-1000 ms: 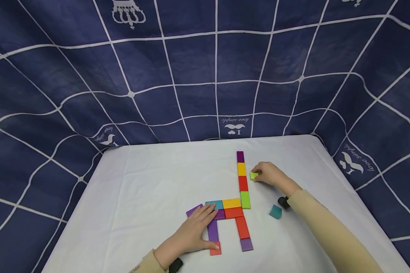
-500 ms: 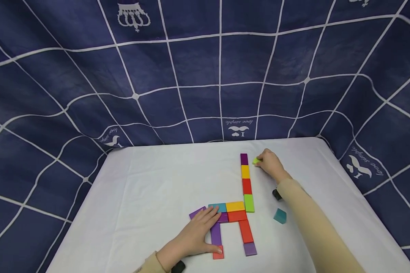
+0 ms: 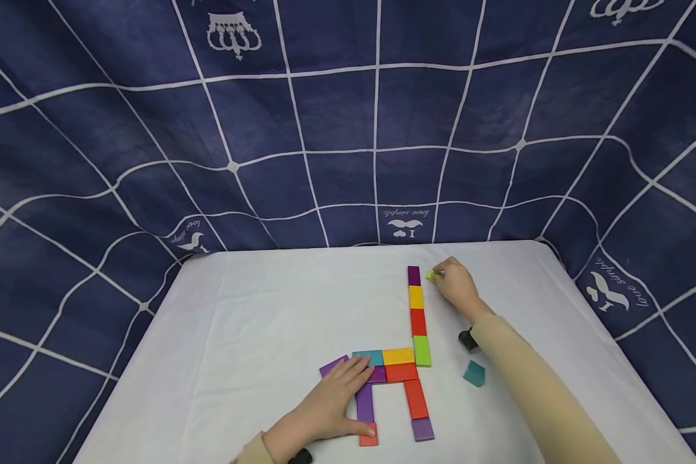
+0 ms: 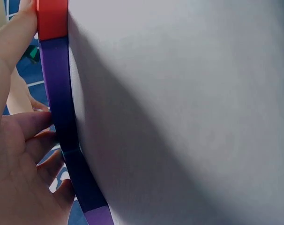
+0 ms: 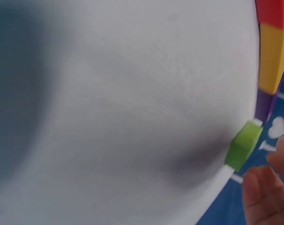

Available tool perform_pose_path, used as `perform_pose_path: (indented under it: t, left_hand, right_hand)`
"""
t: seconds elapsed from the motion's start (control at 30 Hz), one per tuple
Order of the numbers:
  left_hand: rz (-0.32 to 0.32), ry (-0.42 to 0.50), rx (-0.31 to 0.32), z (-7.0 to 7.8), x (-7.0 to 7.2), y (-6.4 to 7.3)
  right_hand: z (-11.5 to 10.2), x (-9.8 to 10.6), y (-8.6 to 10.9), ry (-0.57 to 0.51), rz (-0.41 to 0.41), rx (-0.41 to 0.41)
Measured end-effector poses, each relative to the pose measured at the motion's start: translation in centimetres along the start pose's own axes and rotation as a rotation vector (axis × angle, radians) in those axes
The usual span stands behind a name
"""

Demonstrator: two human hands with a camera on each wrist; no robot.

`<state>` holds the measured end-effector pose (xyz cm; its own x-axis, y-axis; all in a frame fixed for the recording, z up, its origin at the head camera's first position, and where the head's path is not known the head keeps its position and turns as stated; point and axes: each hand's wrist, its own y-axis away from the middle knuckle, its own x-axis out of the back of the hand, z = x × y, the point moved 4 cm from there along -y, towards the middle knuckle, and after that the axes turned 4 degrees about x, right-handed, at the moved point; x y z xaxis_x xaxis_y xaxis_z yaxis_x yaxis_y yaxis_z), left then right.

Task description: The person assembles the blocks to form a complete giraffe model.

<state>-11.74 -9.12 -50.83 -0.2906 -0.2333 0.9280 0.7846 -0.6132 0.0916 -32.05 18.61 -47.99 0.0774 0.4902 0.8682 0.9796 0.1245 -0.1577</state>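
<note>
My left hand lies spread over flat coloured blocks, fingers across the teal block and dark purple block, thumb on a red block. In the left wrist view, the thumb and fingers lie along a red block and a purple block. At the far end of a block column, my right hand is beside a light green block, right of the purple end block. The right wrist view shows its fingertips slightly apart from that green block.
The column also has yellow, red and green blocks. A loose teal block lies right of the arrangement, near the right forearm. White cloth covers the table; a dark blue curtain hangs behind.
My right hand has carried the light green block away toward the column's far end, then slightly closer to the purple block, and its fingers have loosened. My left hand stays on the blocks.
</note>
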Motion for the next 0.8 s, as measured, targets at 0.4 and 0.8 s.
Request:
perform_pose_path:
  t: [0.4,0.8]
  left_hand:
    - [-0.005,0.016,0.010,-0.1,0.1,0.4]
    - [0.021,-0.003,-0.026,0.2,0.3,0.3]
  right_hand:
    - [-1.4,-1.5,1.1,0.148,-0.136,0.091]
    - [-0.8,-1.3,-0.4,0.253,-0.148,0.062]
